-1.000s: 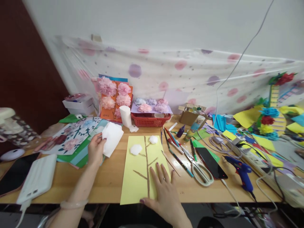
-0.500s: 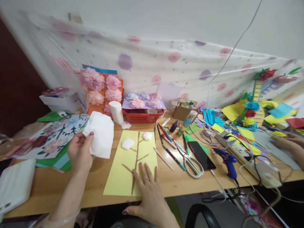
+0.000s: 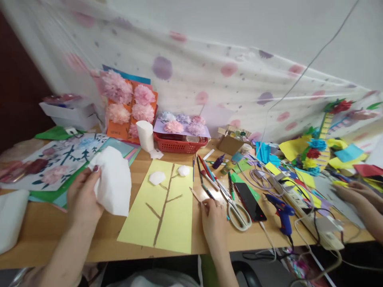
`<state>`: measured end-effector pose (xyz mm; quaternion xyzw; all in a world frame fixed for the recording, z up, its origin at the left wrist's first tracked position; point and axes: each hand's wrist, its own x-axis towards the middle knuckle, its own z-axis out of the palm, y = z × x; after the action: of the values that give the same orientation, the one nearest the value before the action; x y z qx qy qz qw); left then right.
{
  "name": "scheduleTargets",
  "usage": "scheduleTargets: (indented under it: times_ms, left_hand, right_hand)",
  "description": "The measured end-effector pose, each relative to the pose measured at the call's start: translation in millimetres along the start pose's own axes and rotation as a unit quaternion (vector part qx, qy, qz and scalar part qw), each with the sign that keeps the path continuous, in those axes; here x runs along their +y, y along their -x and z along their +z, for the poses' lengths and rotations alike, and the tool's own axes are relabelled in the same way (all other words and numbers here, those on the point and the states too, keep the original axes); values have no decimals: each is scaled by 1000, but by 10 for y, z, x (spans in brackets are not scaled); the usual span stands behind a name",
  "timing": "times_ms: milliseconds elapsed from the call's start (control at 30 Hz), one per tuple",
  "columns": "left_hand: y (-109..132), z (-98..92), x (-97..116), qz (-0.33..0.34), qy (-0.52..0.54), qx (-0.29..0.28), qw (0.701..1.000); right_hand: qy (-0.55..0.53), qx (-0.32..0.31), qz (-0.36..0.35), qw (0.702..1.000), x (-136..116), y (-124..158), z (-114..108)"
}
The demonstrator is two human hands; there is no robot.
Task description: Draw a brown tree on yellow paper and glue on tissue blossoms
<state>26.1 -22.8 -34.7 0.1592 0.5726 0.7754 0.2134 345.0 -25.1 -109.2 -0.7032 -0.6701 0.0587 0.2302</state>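
Observation:
My left hand (image 3: 85,199) pinches a white sheet of tissue paper (image 3: 115,181) between thumb and fingers, raised over the left part of the table. Beside the yellow sheet (image 3: 179,211), my right hand (image 3: 214,219) is closed on the lower end of a thin wooden pencil (image 3: 196,195), whose tip points up and left. A brown branch (image 3: 164,205) is drawn on the yellow sheet. Two white paper blossoms, a larger one (image 3: 157,177) and a smaller one (image 3: 183,171), sit near its top.
Scissors (image 3: 239,217), a black phone (image 3: 249,201) and a blue glue gun (image 3: 281,213) lie to the right. Behind are a paper roll (image 3: 145,135) and a red basket (image 3: 179,146). Another person's hands (image 3: 356,195) are at the far right, past a power strip (image 3: 302,213).
My right hand has left the yellow sheet, moved right and closed on the pencil. My left hand and the tissue paper have shifted left and down. The view has tilted slightly.

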Motion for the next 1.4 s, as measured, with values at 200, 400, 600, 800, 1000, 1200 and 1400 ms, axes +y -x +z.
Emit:
scheduleTargets:
  times_ms: [200,400,600,800,1000,1200,1400]
  left_hand:
    - [311,-67,-64,45,-58,-46,996]
    - [975,18,-301,28,-166,-383,908]
    - [1205,47,-452,-30,-160,-523,837]
    - [1072,-44,-567,-227,-104,-404,880]
    - [843,-93,-496,-278,-75,-140,948]
    - [760,-84,-93,-304,-65,-258,915]
    - [883,-34,14,-376,-76,-396,834]
  right_hand:
    - [-112,127,20,985,-50,110,-73]
    - [-648,-194,157,720,-755,445,85]
    - [-724,-210,374,540,-898,530,212]
    - [-704,-170,403,559,-822,503,246]
    - [-652,-134,352,659,-668,466,238]
    - [-513,26,84,854,-551,310,-69]
    - [-553,-243,128,787,-660,296,-306]
